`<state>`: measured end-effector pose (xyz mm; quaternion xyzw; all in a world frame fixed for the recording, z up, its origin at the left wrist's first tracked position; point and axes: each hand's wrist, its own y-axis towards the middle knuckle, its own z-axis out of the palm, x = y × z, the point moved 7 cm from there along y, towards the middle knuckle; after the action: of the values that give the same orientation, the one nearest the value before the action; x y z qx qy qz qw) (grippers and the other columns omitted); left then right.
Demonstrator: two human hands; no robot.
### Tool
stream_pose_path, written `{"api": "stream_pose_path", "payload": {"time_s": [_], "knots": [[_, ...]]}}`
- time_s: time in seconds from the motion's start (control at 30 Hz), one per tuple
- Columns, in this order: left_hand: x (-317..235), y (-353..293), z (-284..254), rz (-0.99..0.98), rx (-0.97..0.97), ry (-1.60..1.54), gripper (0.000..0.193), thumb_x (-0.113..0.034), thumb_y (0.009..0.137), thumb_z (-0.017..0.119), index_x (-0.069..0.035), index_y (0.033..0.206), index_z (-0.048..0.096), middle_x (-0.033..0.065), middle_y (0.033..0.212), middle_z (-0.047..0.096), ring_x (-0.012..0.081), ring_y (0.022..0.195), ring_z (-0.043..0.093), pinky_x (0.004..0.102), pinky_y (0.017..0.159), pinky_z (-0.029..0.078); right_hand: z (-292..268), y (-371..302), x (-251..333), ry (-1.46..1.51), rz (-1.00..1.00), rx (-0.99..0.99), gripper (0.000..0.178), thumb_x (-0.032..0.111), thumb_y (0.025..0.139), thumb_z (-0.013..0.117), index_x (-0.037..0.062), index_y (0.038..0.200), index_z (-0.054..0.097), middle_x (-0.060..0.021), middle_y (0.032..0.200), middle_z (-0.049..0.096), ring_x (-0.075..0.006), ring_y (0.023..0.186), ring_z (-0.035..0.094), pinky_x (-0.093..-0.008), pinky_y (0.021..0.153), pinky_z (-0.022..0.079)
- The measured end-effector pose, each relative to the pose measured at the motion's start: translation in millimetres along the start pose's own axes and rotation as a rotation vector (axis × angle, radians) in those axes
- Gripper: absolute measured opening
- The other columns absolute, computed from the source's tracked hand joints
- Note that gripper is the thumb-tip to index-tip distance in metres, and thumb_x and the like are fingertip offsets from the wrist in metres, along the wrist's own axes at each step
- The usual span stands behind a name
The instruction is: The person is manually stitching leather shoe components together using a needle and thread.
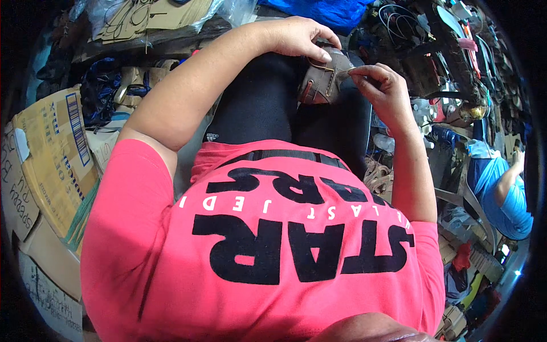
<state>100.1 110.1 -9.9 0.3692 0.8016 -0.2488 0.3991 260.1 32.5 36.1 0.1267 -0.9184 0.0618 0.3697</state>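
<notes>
On my lap, between my thighs, rests a brown leather piece (pixel 320 84), possibly a shoe, with a cord or strap across it. My left hand (pixel 305 41) grips its far upper edge, the thumb bent over the near side and the fingers curled behind. Close to the leather's right side, my right hand (pixel 380 85) is closed in a pinch, thumb against forefinger. What sits between those fingertips is too small to make out. The far side of the leather is hidden under my left hand.
Cardboard boxes (pixel 54 165) stand at my left. Flat tan pieces (pixel 151 20) lie at the far left near a blue plastic sheet (pixel 325 14). Cluttered tools and cables fill the far right, and a person in a blue shirt (pixel 496 194) sits at the right.
</notes>
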Motion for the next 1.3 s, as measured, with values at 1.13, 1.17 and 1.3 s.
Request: {"api": "stream_pose_path", "payload": {"time_s": [1.13, 1.17, 1.3], "knots": [[7, 13, 15, 0.061, -0.036, -0.123, 0.035, -0.010, 0.074, 0.080, -0.006, 0.104, 0.062, -0.0013, 0.085, 0.063, 0.0087, 0.079, 0.057, 0.0266, 0.071, 0.047, 23, 18, -40, 0.291, -0.117, 0.140, 0.014, 0.001, 0.082, 0.070, 0.0037, 0.095, 0.071, -0.0021, 0.087, 0.060, -0.0133, 0.084, 0.057, -0.0275, 0.079, 0.047], [9, 13, 16, 0.039, -0.034, -0.114, 0.035, -0.010, 0.074, 0.079, -0.006, 0.104, 0.062, -0.0010, 0.085, 0.064, 0.0088, 0.079, 0.057, 0.0265, 0.071, 0.047, 24, 18, -38, 0.293, -0.117, 0.131, 0.013, 0.002, 0.082, 0.071, 0.0036, 0.094, 0.071, -0.0022, 0.087, 0.060, -0.0133, 0.083, 0.057, -0.0276, 0.079, 0.046], [3, 11, 13, 0.046, -0.039, -0.096, 0.036, -0.013, 0.076, 0.078, -0.007, 0.107, 0.061, -0.0019, 0.080, 0.061, 0.0090, 0.076, 0.056, 0.0261, 0.070, 0.047, 33, 14, -33, 0.316, -0.023, 0.073, 0.011, 0.003, 0.081, 0.073, 0.0020, 0.091, 0.068, -0.0003, 0.086, 0.059, -0.0108, 0.080, 0.055, -0.0243, 0.074, 0.043]]}}
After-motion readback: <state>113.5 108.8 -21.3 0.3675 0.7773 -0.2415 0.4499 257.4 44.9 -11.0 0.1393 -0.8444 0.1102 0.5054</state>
